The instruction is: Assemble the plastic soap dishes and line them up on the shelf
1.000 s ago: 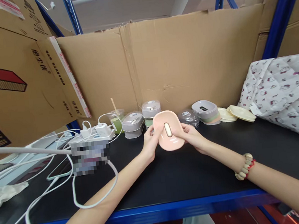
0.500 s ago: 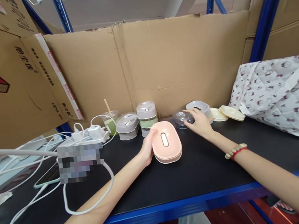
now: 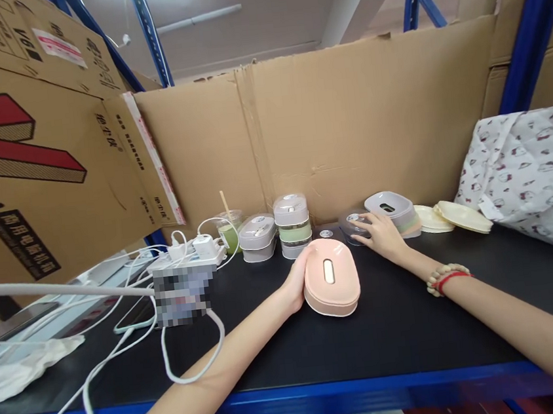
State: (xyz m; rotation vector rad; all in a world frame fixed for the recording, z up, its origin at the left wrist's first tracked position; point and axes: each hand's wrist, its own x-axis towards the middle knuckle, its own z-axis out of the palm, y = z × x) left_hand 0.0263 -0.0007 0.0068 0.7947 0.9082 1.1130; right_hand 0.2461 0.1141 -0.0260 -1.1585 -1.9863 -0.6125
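Cardboard (image 3: 369, 105) stands behind the black bench (image 3: 273, 359). The left grip (image 3: 296, 282) holds the left side of a pink box (image 3: 331, 280). Beyond and right of it, the right grip (image 3: 384, 238) is loosely spread at a clear lid (image 3: 348, 227); whether it touches, I cannot tell. Stacked boxes (image 3: 295, 233) stand beyond the left grip; cream lids (image 3: 461, 216) lie right of the right grip.

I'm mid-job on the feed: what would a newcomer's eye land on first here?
Probably the glossy pink box at the centre of the black tabletop, with the left hand gripping its side. Next, the spread right hand at the clear lids near the back. The big red-marked carton at far left and the white patterned bag at far right also stand out.
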